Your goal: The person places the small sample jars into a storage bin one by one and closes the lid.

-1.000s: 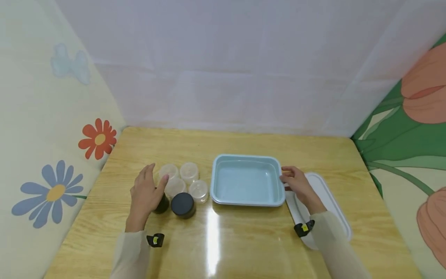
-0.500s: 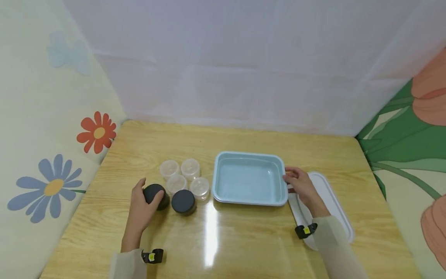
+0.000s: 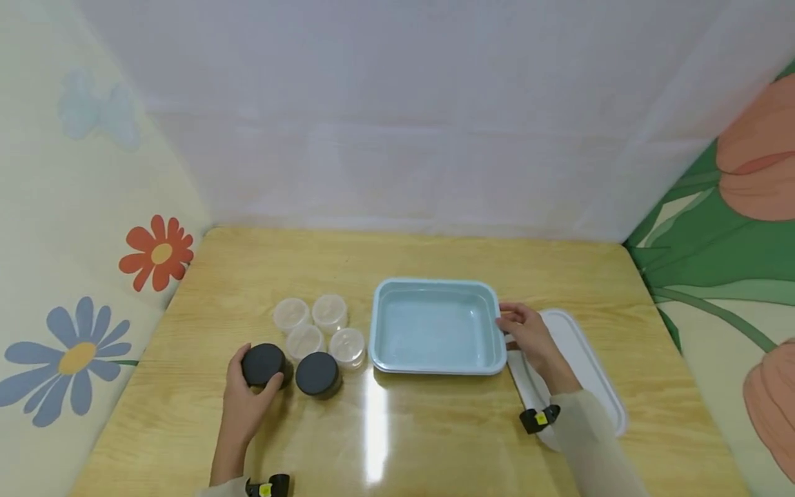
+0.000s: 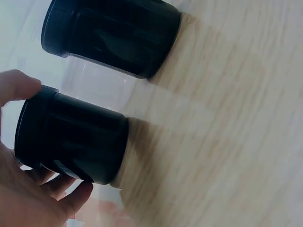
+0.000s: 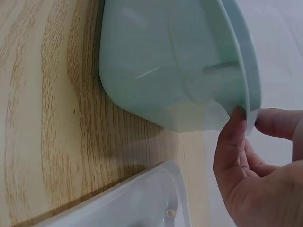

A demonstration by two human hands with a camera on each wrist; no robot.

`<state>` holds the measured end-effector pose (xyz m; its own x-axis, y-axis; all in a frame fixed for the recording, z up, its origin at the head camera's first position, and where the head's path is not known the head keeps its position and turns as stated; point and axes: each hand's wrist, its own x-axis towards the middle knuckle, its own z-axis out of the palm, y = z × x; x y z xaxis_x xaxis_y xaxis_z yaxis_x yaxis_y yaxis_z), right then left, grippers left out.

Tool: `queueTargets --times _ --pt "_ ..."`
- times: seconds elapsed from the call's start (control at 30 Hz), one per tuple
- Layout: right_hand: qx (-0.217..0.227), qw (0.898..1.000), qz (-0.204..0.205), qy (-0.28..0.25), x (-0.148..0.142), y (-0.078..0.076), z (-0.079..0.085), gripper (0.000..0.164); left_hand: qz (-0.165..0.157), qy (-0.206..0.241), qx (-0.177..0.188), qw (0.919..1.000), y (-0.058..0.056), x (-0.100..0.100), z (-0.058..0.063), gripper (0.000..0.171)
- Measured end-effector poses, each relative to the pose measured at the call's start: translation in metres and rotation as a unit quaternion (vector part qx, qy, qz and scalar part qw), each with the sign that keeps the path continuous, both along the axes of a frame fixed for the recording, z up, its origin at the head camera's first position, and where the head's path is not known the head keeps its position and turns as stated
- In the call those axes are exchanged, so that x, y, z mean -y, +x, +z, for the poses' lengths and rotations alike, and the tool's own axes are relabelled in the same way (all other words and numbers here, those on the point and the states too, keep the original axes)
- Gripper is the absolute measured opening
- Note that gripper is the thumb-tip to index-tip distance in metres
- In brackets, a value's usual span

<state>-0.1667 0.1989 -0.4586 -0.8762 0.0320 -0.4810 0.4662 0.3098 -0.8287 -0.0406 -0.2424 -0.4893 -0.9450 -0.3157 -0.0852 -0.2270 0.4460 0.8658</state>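
A black lidded jar [image 3: 263, 364] stands at the left of the table. My left hand [image 3: 245, 402] grips it, the thumb on one side of the lid and the fingers curled round the other. A second black jar [image 3: 318, 375] is just right of it, untouched. In the middle sits a light blue rectangular tub [image 3: 438, 328]. My right hand [image 3: 531, 335] pinches its right rim between thumb and fingers; the right wrist view shows that rim [image 5: 253, 71] up close. In the left wrist view, my left hand's fingers [image 4: 78, 196] lie against the jar's side.
Several clear lidded cups [image 3: 304, 341] cluster behind the black jars, left of the tub. A white lid [image 3: 586, 369] lies flat under my right forearm, beside the tub. A white cloth wall [image 3: 404, 138] closes off the table's back edge.
My left hand has come down from over the black jar, drawn back toward me, and now holds it by the lid. The right hand has stayed at the tub's rim.
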Motion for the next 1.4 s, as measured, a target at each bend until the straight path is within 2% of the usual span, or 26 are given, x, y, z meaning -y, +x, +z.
queueTargets --times 0.2,0.43,0.7,1.2,1.4 --pt "-0.006 1.0 0.014 -0.011 0.005 -0.004 0.0 0.044 0.034 0.013 -0.007 0.9993 0.008 0.001 -0.006 0.084" --pt "-0.011 1.0 0.023 -0.013 0.012 -0.003 0.0 0.044 0.092 -0.007 -0.044 0.9948 0.014 0.001 -0.01 0.079" --pt "-0.014 1.0 0.019 -0.01 0.01 -0.004 0.002 0.043 0.119 -0.012 -0.058 0.9911 0.015 0.002 -0.008 0.076" --pt "-0.004 1.0 -0.004 -0.02 0.007 -0.002 -0.001 0.044 0.118 -0.055 -0.1 0.9863 0.007 0.001 0.021 0.071" --pt "-0.002 1.0 0.001 -0.018 0.005 0.0 -0.003 0.043 0.113 -0.07 -0.118 0.9842 0.005 -0.002 0.033 0.072"
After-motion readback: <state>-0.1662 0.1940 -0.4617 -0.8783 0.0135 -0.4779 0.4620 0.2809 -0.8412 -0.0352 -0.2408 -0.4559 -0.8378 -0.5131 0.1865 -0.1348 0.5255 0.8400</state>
